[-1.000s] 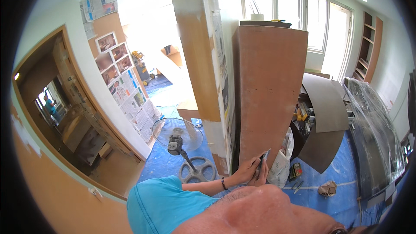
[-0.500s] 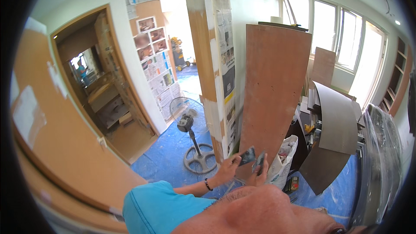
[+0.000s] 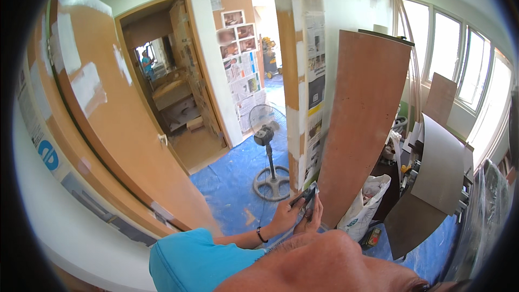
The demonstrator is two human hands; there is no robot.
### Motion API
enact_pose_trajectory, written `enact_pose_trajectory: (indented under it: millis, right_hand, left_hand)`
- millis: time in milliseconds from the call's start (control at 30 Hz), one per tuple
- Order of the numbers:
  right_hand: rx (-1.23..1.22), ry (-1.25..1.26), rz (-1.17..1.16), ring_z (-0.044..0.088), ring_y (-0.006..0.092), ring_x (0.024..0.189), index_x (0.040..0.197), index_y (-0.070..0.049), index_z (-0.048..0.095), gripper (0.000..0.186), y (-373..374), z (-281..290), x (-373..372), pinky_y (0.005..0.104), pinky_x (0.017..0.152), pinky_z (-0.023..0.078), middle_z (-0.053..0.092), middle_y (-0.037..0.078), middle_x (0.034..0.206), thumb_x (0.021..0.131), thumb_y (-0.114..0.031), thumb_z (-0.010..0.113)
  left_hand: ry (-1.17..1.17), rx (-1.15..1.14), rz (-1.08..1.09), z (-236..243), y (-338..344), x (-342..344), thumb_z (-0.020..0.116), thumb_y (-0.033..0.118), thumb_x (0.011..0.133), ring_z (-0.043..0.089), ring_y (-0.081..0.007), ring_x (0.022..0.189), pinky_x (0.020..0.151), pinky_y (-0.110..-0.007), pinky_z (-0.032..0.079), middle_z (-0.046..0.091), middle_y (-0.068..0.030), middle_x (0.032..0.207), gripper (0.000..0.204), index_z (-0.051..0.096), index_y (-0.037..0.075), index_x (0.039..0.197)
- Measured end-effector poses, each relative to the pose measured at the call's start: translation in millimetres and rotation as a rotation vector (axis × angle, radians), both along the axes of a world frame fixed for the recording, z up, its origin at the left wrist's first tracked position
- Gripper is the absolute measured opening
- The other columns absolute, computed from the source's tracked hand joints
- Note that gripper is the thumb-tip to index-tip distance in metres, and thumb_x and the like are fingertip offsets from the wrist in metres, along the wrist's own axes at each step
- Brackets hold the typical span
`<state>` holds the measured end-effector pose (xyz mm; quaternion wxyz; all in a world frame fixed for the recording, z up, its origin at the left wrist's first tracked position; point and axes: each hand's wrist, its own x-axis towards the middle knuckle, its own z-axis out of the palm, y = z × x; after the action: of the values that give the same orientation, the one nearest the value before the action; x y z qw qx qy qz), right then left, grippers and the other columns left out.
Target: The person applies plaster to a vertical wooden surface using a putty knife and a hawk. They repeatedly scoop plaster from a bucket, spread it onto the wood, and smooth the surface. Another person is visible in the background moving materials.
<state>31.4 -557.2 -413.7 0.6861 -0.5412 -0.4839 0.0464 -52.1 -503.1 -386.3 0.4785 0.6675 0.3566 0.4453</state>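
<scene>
My left hand (image 3: 285, 217), with a dark band at its wrist, is closed on a dark flat scraper (image 3: 308, 193) that points up and away. Close against it on the right, my right hand (image 3: 313, 213) is also closed on a scraper, mostly hidden by the fingers and the other piece. The two tools meet or overlap in front of me; whether their blades touch I cannot tell. Behind them stands a tall reddish-brown board (image 3: 365, 113), leaning by the newspaper-covered wall end (image 3: 315, 75).
A pedestal fan (image 3: 264, 136) stands on blue floor sheeting (image 3: 221, 184). To the left is an orange-brown door (image 3: 116, 108) with white patches. A white sack (image 3: 363, 211), dark curved panels (image 3: 440, 157) and plastic-wrapped goods (image 3: 489, 211) crowd the right side.
The view has swung left, so the room sits further right. My hands have come closer together, and the two scrapers, apart before, now overlap.
</scene>
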Motion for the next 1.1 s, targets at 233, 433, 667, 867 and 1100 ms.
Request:
enact_pose_trajectory:
  millis: [233, 433, 667, 867, 1100]
  right_hand:
    - [-0.073, 0.308, 0.114, 0.052, 0.0309, 0.134, 0.154, 0.000, 0.042, 0.054, 14, 16, 8, 0.0396, 0.111, 0.042, 0.051, 0.020, 0.145, 0.100, 0.009, 0.041]
    - [-0.036, 0.128, 0.278, 0.050, 0.0345, 0.136, 0.154, 0.002, 0.041, 0.054, -3, 13, -21, 0.0423, 0.115, 0.037, 0.048, 0.022, 0.150, 0.101, 0.006, 0.040]
    - [0.032, 0.356, 0.368, 0.051, 0.0367, 0.134, 0.153, 0.002, 0.043, 0.046, 9, 38, -23, 0.0453, 0.112, 0.039, 0.053, 0.023, 0.143, 0.107, -0.004, 0.040]
    - [0.015, -0.009, 0.338, 0.050, 0.0319, 0.135, 0.155, 0.002, 0.039, 0.046, -3, 31, -42, 0.0440, 0.115, 0.036, 0.049, 0.020, 0.149, 0.111, -0.011, 0.040]
    - [0.053, 0.407, 0.444, 0.047, 0.0326, 0.139, 0.153, 0.006, 0.040, 0.047, 11, 36, -36, 0.0438, 0.116, 0.035, 0.049, 0.021, 0.150, 0.111, -0.016, 0.040]
  left_hand:
    - [0.211, -0.064, 0.062, 16, -48, -39, 0.058, 0.023, 0.107, 0.051, -0.0067, 0.084, 0.072, -0.027, 0.049, 0.072, -0.0124, 0.094, 0.039, 0.061, 0.000, 0.138]
    - [-0.057, 0.127, 0.218, 53, -15, -53, 0.053, 0.021, 0.109, 0.061, -0.0117, 0.107, 0.092, -0.031, 0.050, 0.071, -0.0145, 0.122, 0.042, 0.054, 0.005, 0.148]
    - [0.091, 0.060, 0.017, 35, -39, -59, 0.051, 0.018, 0.109, 0.058, -0.0184, 0.128, 0.110, -0.034, 0.043, 0.063, -0.0141, 0.143, 0.043, 0.051, 0.009, 0.152]
    - [-0.048, 0.191, 0.145, 42, -40, -70, 0.049, 0.014, 0.109, 0.061, -0.0164, 0.114, 0.100, -0.032, 0.047, 0.067, -0.0150, 0.132, 0.044, 0.050, 0.011, 0.153]
    - [0.096, 0.152, 0.117, 42, -50, -89, 0.047, 0.013, 0.109, 0.054, -0.0236, 0.136, 0.115, -0.035, 0.038, 0.056, -0.0155, 0.150, 0.045, 0.047, 0.010, 0.154]
